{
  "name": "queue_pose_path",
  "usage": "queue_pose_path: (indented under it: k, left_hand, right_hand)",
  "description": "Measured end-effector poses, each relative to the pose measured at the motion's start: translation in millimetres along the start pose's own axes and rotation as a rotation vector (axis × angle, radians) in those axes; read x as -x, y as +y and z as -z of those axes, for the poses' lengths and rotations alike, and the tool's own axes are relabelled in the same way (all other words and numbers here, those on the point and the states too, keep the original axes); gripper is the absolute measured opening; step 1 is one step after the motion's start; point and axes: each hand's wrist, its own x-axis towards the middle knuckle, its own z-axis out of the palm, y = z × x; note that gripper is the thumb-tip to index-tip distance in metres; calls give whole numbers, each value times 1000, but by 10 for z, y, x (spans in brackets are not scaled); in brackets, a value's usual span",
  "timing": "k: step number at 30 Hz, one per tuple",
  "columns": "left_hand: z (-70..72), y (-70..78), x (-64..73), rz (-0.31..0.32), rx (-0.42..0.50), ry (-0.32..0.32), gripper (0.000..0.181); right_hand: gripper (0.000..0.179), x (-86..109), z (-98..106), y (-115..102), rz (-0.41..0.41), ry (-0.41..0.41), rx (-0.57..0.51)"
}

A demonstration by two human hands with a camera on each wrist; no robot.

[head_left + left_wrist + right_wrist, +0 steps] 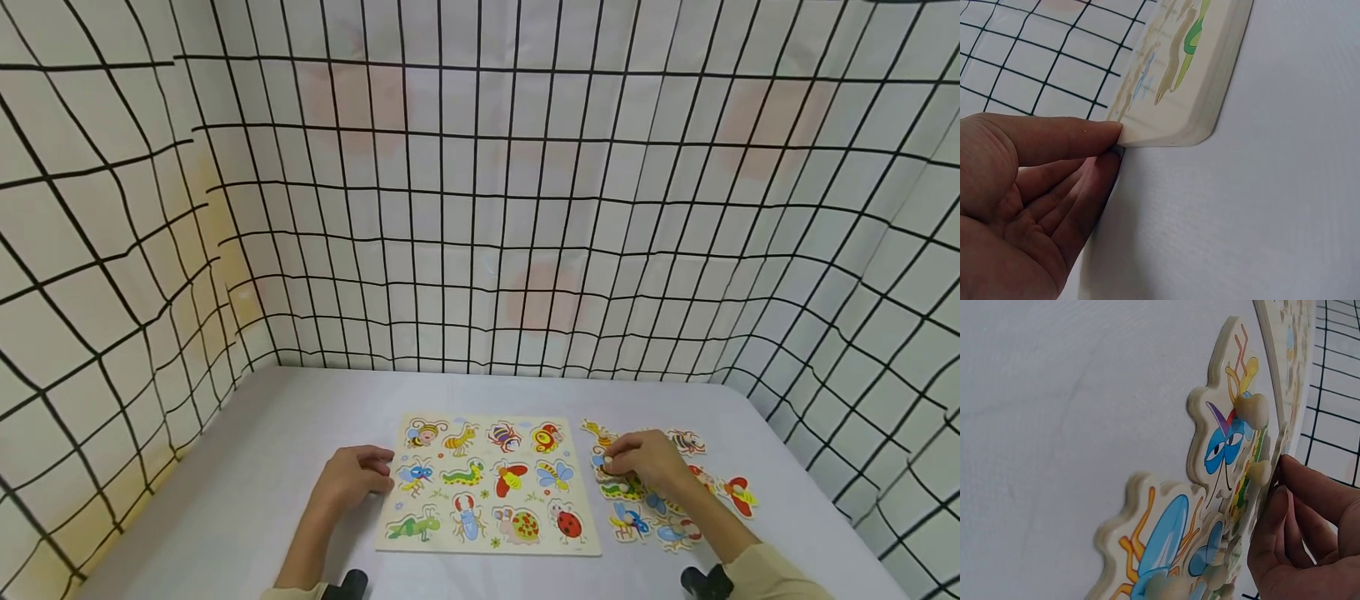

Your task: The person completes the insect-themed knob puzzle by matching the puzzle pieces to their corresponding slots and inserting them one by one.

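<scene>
A flat puzzle board (487, 546) printed with insects lies on the white table. My left hand (351, 479) is at its left side, with relaxed fingers; thumb tip and fingertips touch the board's edge (1200, 134) in the left wrist view. On the right, my right hand (651, 460) pinches an insect puzzle piece (598, 461) between thumb and fingers, among loose pieces; its knob is hidden by the fingertips. Nearest this hand in the right wrist view are a blue-faced mosquito piece (1216, 447) and a blue-winged piece (1169, 528), both with knobs.
More loose pieces spread around the right hand: a spotted bug piece (686, 442), a red-winged piece (740, 497), a green caterpillar piece (621, 492) and a giraffe-yellow piece (598, 432). Some overlap. A black-grid white wall (480, 208) encloses the table (315, 400).
</scene>
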Motion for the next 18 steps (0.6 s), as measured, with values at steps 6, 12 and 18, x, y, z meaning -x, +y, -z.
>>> queue_pose_path:
  k: [6,12,18]
  left_hand:
    - [11,8,11,6,2,-2,42]
    - [15,3,7,-9,-3,-10,42]
    - [15,-21,-5,-15,-6,-8,43]
  right_hand:
    - [18,-32,-31,-61,-9,-3,25]
    - [18,-64,-93,-198,20,-3,9]
    - [16,-115,-191,-326,62,-14,-8]
